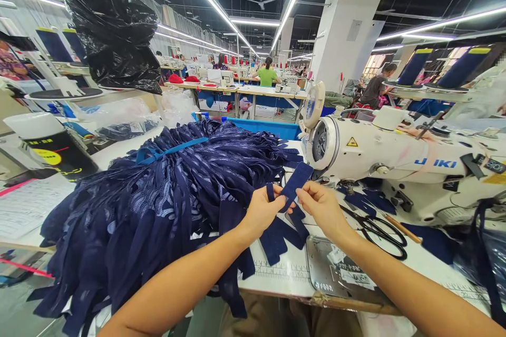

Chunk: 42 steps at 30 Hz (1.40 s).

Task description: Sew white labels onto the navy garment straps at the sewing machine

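Note:
My left hand (264,209) and my right hand (322,205) both pinch a small navy fabric strip (297,179), held up over the sewing table just in front of the white sewing machine (399,160). The strip tilts up to the right. More navy strips (282,234) lie on the table right under my hands. A big heap of navy lace garments (166,195), tied with a blue band (168,151), fills the table to the left of my hands.
Black scissors (379,231) and a wooden stick (399,227) lie right of my hands. A metal plate (336,274) sits in the tabletop. A black plastic bag (114,26) hangs upper left. A blue bin (264,127) stands behind the heap. Other workers sit at distant tables.

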### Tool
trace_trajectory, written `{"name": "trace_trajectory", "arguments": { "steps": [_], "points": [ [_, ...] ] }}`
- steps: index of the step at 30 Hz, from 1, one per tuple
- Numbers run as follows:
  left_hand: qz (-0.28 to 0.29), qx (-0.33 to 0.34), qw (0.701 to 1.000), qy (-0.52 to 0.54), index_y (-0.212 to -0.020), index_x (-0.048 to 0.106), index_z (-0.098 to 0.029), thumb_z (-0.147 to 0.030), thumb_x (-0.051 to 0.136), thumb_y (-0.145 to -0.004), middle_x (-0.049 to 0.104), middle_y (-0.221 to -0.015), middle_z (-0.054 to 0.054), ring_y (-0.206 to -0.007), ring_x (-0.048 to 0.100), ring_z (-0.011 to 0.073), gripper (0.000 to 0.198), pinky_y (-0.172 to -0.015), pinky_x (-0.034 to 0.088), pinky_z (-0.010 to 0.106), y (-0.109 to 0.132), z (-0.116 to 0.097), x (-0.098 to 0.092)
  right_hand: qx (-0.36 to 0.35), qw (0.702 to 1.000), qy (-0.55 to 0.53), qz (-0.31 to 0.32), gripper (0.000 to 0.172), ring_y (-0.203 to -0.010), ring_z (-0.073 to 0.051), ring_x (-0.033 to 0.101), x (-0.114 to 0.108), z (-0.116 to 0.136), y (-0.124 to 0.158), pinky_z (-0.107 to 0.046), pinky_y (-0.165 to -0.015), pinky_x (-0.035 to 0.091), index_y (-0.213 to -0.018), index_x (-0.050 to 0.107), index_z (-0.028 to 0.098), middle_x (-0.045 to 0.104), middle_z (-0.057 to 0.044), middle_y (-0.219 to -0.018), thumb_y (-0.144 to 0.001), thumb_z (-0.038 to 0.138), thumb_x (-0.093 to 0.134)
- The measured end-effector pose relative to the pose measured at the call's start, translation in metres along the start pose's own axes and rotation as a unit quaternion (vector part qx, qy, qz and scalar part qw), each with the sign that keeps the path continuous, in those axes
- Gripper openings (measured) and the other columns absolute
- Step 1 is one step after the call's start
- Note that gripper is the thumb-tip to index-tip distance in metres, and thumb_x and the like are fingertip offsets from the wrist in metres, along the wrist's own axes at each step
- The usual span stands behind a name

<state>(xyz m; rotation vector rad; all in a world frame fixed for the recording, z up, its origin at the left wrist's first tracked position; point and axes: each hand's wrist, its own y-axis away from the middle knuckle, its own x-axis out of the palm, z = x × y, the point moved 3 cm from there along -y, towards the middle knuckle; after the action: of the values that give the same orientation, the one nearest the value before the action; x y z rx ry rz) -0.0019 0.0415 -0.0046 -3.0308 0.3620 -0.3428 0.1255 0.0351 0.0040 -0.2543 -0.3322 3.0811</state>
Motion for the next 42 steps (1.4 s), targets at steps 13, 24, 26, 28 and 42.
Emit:
{"name": "trace_trajectory", "arguments": {
  "steps": [13,24,26,28,42],
  "points": [
    [-0.009,0.008,1.000,0.008,-0.063,0.056,-0.013,-0.017,0.057,-0.065,0.063,-0.057,0.000,-0.049,0.056,0.0097,0.005,-0.055,0.045,0.022,0.0014,-0.0024,0.0004,0.002,1.000,0.000,-0.007,0.034,-0.040,-0.006,0.028,0.0024,0.0048,0.0014,-0.022,-0.040,0.021,-0.054,0.043,0.019,0.039,0.007,-0.046,-0.066,0.046,0.058],
    [-0.009,0.006,1.000,0.019,-0.060,0.056,-0.013,-0.018,0.059,-0.063,0.063,-0.057,0.001,-0.048,0.057,0.0104,0.007,-0.054,0.046,0.022,0.0031,-0.0050,0.0014,0.002,1.000,-0.025,-0.008,0.033,-0.040,-0.006,0.029,0.0024,0.0026,0.0022,-0.021,-0.040,0.022,-0.055,0.043,0.018,0.041,0.007,-0.047,-0.066,0.046,0.059],
    [-0.015,0.004,1.000,0.018,-0.060,0.056,-0.013,-0.020,0.059,-0.063,0.063,-0.055,0.001,-0.047,0.057,0.0103,0.009,-0.052,0.046,0.022,0.0033,-0.0048,0.0015,0.003,1.000,-0.020,-0.006,0.033,-0.040,-0.006,0.030,0.0023,0.0016,0.0025,-0.021,-0.040,0.022,-0.055,0.043,0.019,0.041,0.006,-0.047,-0.067,0.045,0.058],
    [-0.019,0.006,1.000,0.013,-0.060,0.056,-0.013,-0.021,0.058,-0.064,0.063,-0.053,0.001,-0.046,0.056,0.0102,0.009,-0.051,0.046,0.021,0.0033,-0.0043,0.0012,0.004,1.000,-0.015,-0.004,0.033,-0.040,-0.006,0.030,0.0024,0.0014,0.0025,-0.021,-0.041,0.023,-0.055,0.043,0.018,0.041,0.006,-0.047,-0.068,0.045,0.058],
    [-0.011,0.017,1.000,-0.009,-0.058,0.056,-0.013,-0.016,0.059,-0.062,0.062,-0.053,0.000,-0.045,0.055,0.0090,0.006,-0.051,0.046,0.021,0.0045,-0.0063,0.0031,-0.027,0.999,0.002,-0.021,0.033,-0.041,-0.007,0.029,0.0049,0.0057,0.0042,-0.022,-0.041,0.022,-0.052,0.041,0.019,0.039,0.006,-0.045,-0.066,0.044,0.057]
  ]
}}
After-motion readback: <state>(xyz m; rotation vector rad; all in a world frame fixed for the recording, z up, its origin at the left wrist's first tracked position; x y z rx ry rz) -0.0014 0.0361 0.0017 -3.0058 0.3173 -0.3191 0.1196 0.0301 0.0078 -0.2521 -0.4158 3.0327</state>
